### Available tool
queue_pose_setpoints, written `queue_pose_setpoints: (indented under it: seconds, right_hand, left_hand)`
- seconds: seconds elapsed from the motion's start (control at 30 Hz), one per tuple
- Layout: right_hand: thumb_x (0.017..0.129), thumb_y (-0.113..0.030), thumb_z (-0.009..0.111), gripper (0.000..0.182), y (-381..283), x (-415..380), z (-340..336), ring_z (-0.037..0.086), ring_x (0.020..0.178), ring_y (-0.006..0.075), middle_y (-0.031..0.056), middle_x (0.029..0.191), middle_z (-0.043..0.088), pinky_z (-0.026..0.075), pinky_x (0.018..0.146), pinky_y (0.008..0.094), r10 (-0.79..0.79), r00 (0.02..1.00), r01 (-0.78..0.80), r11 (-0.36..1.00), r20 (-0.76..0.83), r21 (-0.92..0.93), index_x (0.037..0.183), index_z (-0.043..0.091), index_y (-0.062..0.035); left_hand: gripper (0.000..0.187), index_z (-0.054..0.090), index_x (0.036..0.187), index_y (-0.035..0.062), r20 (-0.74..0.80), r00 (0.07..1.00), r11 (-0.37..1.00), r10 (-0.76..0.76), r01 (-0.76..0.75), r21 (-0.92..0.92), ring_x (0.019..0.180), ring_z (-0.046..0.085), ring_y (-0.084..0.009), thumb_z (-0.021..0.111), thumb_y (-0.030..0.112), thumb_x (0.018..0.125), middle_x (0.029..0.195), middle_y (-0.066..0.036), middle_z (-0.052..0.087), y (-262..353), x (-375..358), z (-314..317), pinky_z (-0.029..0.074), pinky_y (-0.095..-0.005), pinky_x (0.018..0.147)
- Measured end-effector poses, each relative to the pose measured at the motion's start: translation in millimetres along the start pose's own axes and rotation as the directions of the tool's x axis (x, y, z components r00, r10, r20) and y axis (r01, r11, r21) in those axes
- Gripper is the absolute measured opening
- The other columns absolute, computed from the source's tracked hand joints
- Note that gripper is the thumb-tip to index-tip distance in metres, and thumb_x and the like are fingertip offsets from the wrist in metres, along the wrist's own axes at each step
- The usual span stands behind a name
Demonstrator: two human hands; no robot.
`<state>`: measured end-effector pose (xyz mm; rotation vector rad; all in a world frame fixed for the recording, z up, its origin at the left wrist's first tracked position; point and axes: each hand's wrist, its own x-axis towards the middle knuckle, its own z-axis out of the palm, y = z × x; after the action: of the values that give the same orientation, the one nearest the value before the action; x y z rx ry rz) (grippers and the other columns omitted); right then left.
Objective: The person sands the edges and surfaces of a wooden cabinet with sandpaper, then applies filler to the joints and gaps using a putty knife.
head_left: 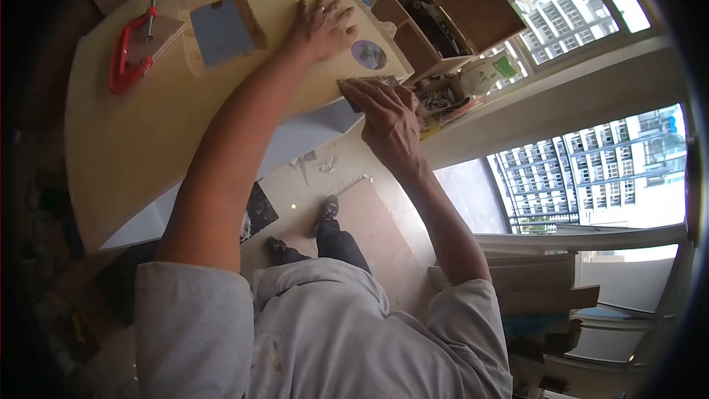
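My left hand (323, 31) lies flat on the pale wooden panel (148, 133), its fingers spread. At the panel's near right corner, my right hand (388, 114) is closed on a dark, flat, brownish piece (350, 93), pressed against the edge. The fingers cover most of this piece, so its exact kind is not clear. Between my hands and the panel's right side is a round lilac patch (368, 55). A grey square (220, 32) with rough brown borders shows left of my left hand. Farther left, a red C-clamp (122, 59) grips the panel's edge area.
Beyond the panel stands an open wooden box (436, 22) with tools inside. A small tray of bits (439, 100) and a white-green bag (491, 74) sit on the window ledge. Boards (517, 288) are stacked at right; a flat sheet (377, 244) lies on the floor.
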<state>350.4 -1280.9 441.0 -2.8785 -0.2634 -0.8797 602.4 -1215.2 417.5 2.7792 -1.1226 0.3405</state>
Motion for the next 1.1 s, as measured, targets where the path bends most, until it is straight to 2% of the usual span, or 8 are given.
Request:
queue_pose_setpoints:
  seconds: [0.13, 0.3, 0.43, 0.63, 0.77, 0.83, 0.93, 1.1]
  right_hand:
    - [0.085, 0.003, 0.071, 0.046, 100, -2, 9, 0.067, 0.131, 0.0201, 0.0034, 0.133, 0.077, 0.043, 0.112, 0.0434, 0.250, 0.968, -0.247, 0.965, -0.032, 0.090, 0.127, 0.078, -0.0142]
    - [0.081, 0.007, 0.067, 0.051, -18, -1, 4, 0.067, 0.131, 0.0205, 0.0035, 0.132, 0.077, 0.043, 0.112, 0.0409, 0.024, 1.000, -0.024, 1.000, -0.004, 0.003, 0.127, 0.077, -0.0138]
    - [0.086, -0.010, 0.076, 0.042, 83, 2, 0, 0.069, 0.127, 0.0226, 0.0043, 0.133, 0.077, 0.045, 0.110, 0.0396, 0.170, 0.985, -0.168, 0.985, -0.041, 0.042, 0.127, 0.077, -0.0132]
    - [0.084, 0.006, 0.066, 0.051, -10, -8, 5, 0.066, 0.133, 0.0222, 0.0041, 0.134, 0.077, 0.044, 0.112, 0.0435, -0.003, 1.000, 0.003, 1.000, 0.002, -0.025, 0.131, 0.076, -0.0112]
    - [0.083, 0.005, 0.066, 0.051, 69, 3, -10, 0.069, 0.128, 0.0267, 0.0038, 0.129, 0.078, 0.047, 0.109, 0.0431, 0.140, 0.986, -0.143, 0.989, -0.088, -0.024, 0.130, 0.075, -0.0126]
    - [0.083, 0.002, 0.067, 0.054, 52, 0, -2, 0.067, 0.129, 0.0284, 0.0044, 0.128, 0.077, 0.047, 0.108, 0.0460, 0.217, 0.975, -0.221, 0.937, -0.046, -0.270, 0.135, 0.072, -0.0110]
    - [0.084, -0.002, 0.069, 0.050, -3, -7, -2, 0.064, 0.130, 0.0269, 0.0060, 0.133, 0.073, 0.046, 0.105, 0.0487, -0.036, 0.998, 0.043, 0.985, 0.046, -0.165, 0.133, 0.070, -0.0100]
    - [0.086, -0.002, 0.067, 0.046, 51, 6, -15, 0.064, 0.122, 0.0234, 0.0045, 0.131, 0.069, 0.048, 0.102, 0.0496, 0.100, 0.991, -0.070, 0.953, 0.089, -0.296, 0.131, 0.068, -0.0067]
  left_hand:
    - [0.069, 0.034, 0.173, 0.0272, -0.003, 1.000, 0.998, 0.009, -0.009, -0.061, 0.167, 0.023, -0.0334, 0.034, 0.059, 0.112, 0.181, -0.006, 0.027, 1, -7, 2, 0.013, -0.0634, 0.134]
    - [0.069, 0.035, 0.172, 0.0263, 0.017, 1.000, 0.998, 0.015, -0.014, -0.065, 0.167, 0.023, -0.0333, 0.034, 0.060, 0.112, 0.181, -0.007, 0.028, 1, -12, -6, 0.014, -0.0619, 0.134]
    - [0.070, 0.035, 0.172, 0.0252, -0.012, 1.000, 0.998, 0.023, -0.023, -0.059, 0.167, 0.023, -0.0335, 0.034, 0.060, 0.112, 0.180, -0.007, 0.029, 0, -11, -3, 0.015, -0.0623, 0.134]
    - [0.069, 0.036, 0.172, 0.0240, -0.019, 1.000, 0.996, 0.019, -0.021, -0.084, 0.167, 0.023, -0.0345, 0.034, 0.059, 0.112, 0.180, -0.008, 0.029, -1, -12, -6, 0.014, -0.0630, 0.134]
    - [0.070, 0.036, 0.172, 0.0245, -0.030, 0.999, 0.995, 0.023, -0.026, -0.094, 0.167, 0.023, -0.0350, 0.035, 0.059, 0.112, 0.180, -0.008, 0.029, 0, -13, 0, 0.011, -0.0635, 0.134]
    - [0.070, 0.036, 0.172, 0.0250, -0.028, 0.999, 0.996, 0.020, -0.022, -0.091, 0.167, 0.022, -0.0348, 0.035, 0.059, 0.112, 0.180, -0.008, 0.029, 0, -11, -1, 0.010, -0.0636, 0.134]
    - [0.069, 0.036, 0.172, 0.0253, -0.024, 1.000, 0.996, 0.005, -0.007, -0.084, 0.167, 0.022, -0.0341, 0.035, 0.059, 0.111, 0.180, -0.008, 0.029, -1, -7, -4, 0.010, -0.0636, 0.134]
    - [0.069, 0.038, 0.171, 0.0250, -0.033, 0.999, 0.995, 0.007, -0.010, -0.101, 0.166, 0.024, -0.0340, 0.035, 0.059, 0.111, 0.180, -0.008, 0.030, 4, -13, 1, 0.011, -0.0633, 0.134]
